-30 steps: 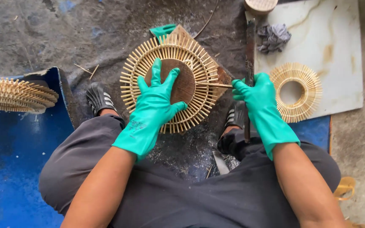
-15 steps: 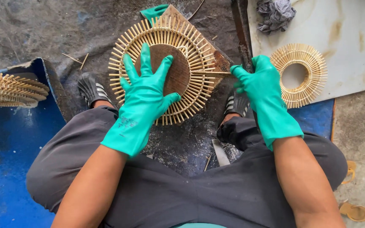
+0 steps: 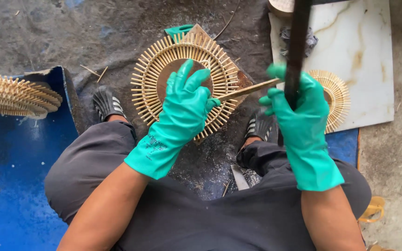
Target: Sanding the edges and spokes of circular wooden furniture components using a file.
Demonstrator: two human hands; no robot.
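My knees and dark trousers [image 3: 201, 218] fill the near edge, my sandals [image 3: 105, 103] planted on the gritty floor [image 3: 47, 32]. My left hand [image 3: 184, 104], in a green glove, lies spread and pressed flat on the round bamboo frame [image 3: 184, 81] between my feet, pinning it to its wooden block. A bamboo splint [image 3: 247, 89] pokes out from the frame's right side. My right hand [image 3: 298, 109] is closed around a dark tool handle [image 3: 296, 46] raised above that splint. I judge I am driving the splint into the frame; the next blow needs a square hit with the frame held still. Beyond lie a smaller frame [image 3: 336, 100] on a pale board [image 3: 364, 51] and more frames [image 3: 10, 95] at far left.
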